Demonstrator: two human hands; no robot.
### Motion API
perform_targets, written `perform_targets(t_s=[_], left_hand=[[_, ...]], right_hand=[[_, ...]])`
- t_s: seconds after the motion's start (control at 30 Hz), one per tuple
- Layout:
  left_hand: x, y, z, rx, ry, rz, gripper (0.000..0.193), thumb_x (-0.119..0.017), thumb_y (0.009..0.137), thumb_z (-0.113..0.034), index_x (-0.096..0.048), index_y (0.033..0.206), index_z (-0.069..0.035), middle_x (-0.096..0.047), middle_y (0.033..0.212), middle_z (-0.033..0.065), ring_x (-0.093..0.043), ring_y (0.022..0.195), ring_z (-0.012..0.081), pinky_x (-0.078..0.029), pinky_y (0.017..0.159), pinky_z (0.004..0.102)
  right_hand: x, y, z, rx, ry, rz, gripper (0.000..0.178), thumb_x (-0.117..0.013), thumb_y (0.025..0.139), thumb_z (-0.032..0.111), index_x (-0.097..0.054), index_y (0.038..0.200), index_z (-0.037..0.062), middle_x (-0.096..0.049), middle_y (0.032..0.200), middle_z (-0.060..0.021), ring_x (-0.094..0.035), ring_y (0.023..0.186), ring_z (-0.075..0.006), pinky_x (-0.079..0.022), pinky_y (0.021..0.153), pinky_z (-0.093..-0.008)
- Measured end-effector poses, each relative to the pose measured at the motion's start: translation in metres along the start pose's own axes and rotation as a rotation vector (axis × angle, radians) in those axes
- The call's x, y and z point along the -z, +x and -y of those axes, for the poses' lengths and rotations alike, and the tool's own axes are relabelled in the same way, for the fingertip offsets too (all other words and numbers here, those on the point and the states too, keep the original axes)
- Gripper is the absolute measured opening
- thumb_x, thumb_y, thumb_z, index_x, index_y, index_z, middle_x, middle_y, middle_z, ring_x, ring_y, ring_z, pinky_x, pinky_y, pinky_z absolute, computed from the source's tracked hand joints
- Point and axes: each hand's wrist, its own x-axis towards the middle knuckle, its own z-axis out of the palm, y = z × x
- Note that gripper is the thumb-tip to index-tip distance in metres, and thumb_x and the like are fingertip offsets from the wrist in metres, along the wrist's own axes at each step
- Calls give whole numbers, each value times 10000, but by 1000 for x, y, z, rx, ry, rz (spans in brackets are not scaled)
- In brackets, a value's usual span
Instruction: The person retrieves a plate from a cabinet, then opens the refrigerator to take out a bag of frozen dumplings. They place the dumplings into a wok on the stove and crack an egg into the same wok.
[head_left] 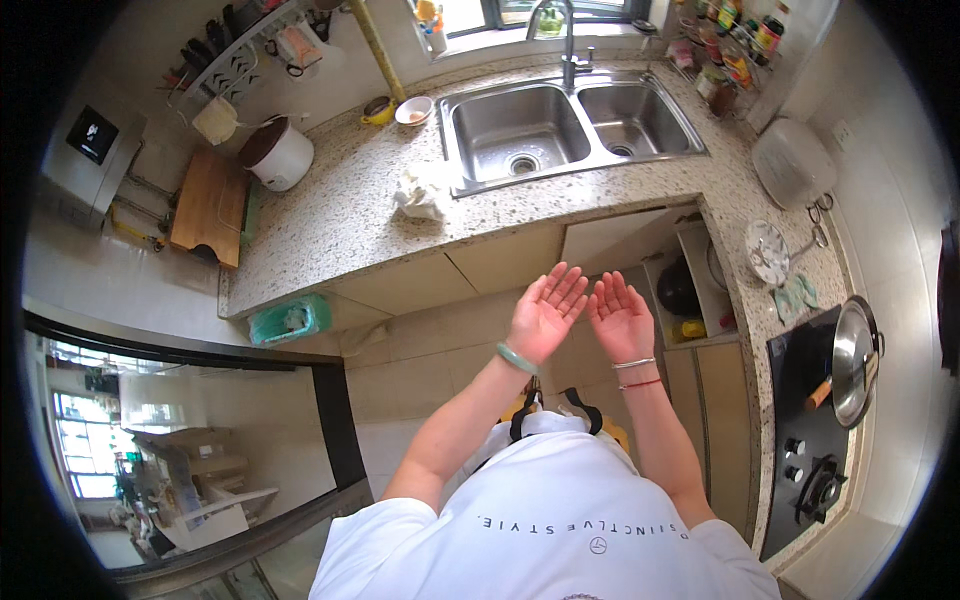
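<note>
Left hand [543,322]: empty, my fingers lay slightly spread.
Right hand [622,322]: the same.
Cabinet [510,262]: ran crosswise ahead; neither hand was clearly nearer.

On the speckled stone counter [335,205] ahead of me, I see a double-bowl stainless-steel sink [597,140] under a curved metal faucet [568,45], with a crumpled white cloth or paper [423,193] just beside it. To my left, a brown wooden board [208,205] is near a cylindrical white pot [292,158]. To my right, I have a round shiny metal pan [850,350] at the black hob [800,350].
</note>
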Motion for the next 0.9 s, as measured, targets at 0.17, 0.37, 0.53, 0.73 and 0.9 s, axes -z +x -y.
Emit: perform_targets(t_s=[0.17,0.37,0.53,0.73,0.9], left_hand=[[10,-2,-56,-95,-54,16,340,-360,975,-238,-512,1227,-68,-529,1270,110,-470,1209,264,-362,1041,430],[20,1,-88,-189,-136,19,340,-362,974,-246,-516,1221,-69,-536,1260,104,-472,1206,262,-362,1036,429],[21,2,-116,-304,-169,22,354,-349,976,-265,-518,1219,-71,-537,1256,98,-470,1208,258,-360,1034,426],[17,12,-149,-473,-214,58,374,-328,980,-283,-511,1232,-75,-532,1265,88,-460,1220,245,-341,1048,421],[4,16,-169,-600,-250,40,380,-320,984,-285,-506,1238,-73,-522,1279,84,-444,1235,245,-333,1055,411]], right_hand=[[-19,41,-44,-74,-45,-52,277,-469,925,205,-608,1093,35,-627,1104,-94,-571,1042,-232,-440,940,-400],[-32,79,-68,-181,-95,-35,294,-442,942,221,-596,1117,43,-606,1154,-90,-543,1095,-232,-416,971,-402],[-57,108,-87,-234,-158,12,353,-394,960,265,-554,1188,48,-546,1258,-97,-480,1197,-243,-370,1015,-412],[-86,150,-105,-361,-207,54,405,-348,974,303,-497,1260,57,-459,1360,-100,-410,1271,-263,-327,1047,-423],[-111,183,-120,-491,-266,120,437,-338,976,327,-454,1300,58,-428,1386,-105,-386,1291,-276,-329,1051,-427]])
